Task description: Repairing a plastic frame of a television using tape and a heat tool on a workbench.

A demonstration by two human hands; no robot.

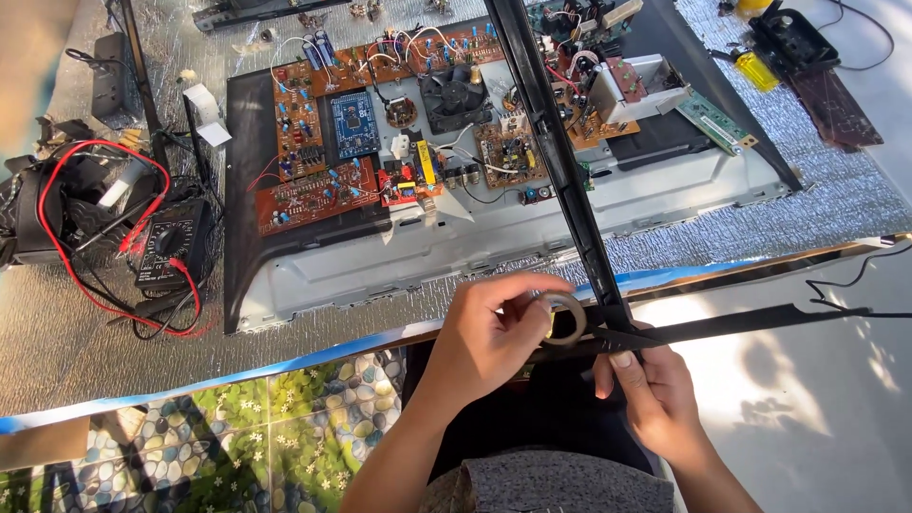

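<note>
My left hand [494, 328] holds a small roll of tape [567, 318] by its ring, right beside the corner of a thin black frame [556, 161]. My right hand [655, 385] pinches that frame corner where a long upright strip meets a strip running right [760, 323]. Both hands sit near the table's front edge, above my dark lap.
An opened flat-panel screen chassis [655, 195] lies on the silver-foil table, carrying brown circuit boards [313, 195], a blue board [355, 122] and a small fan [454, 95]. A black multimeter [169, 245] with red leads sits left. More parts lie top right [793, 43].
</note>
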